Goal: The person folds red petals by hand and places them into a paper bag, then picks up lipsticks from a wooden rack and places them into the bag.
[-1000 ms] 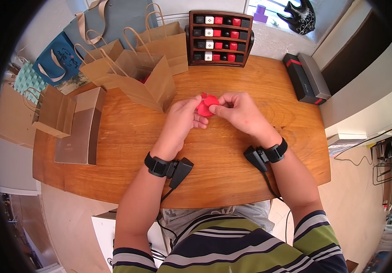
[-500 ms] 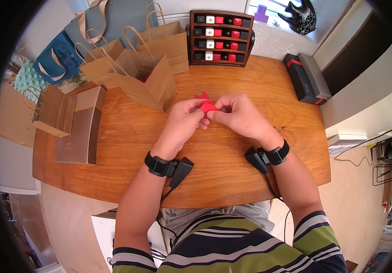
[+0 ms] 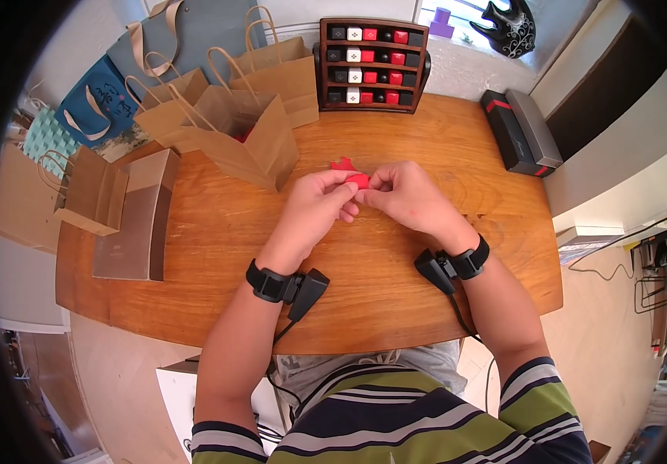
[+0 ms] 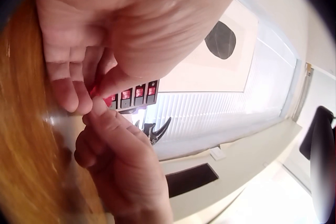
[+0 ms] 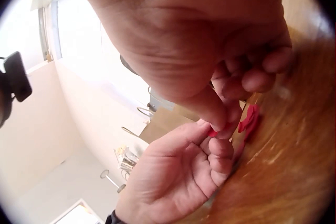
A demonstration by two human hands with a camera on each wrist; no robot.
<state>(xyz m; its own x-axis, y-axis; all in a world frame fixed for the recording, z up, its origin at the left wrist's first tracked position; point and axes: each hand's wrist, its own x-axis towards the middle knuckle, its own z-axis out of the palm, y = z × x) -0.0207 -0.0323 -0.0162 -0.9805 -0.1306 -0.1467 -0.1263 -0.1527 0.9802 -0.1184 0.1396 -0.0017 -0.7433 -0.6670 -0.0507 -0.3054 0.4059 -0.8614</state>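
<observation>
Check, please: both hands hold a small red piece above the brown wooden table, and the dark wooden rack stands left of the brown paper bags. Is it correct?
Not entirely: in the head view, the dark wooden rack stands right of the brown paper bags. The rest stands: the left hand and right hand hold the small red piece above the wooden table.

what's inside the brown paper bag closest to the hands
Through the open top of the brown paper bag, a bit of something red shows. The paper walls cover the rest, so what it is, and whether anything else is in there, can't be seen.
</observation>
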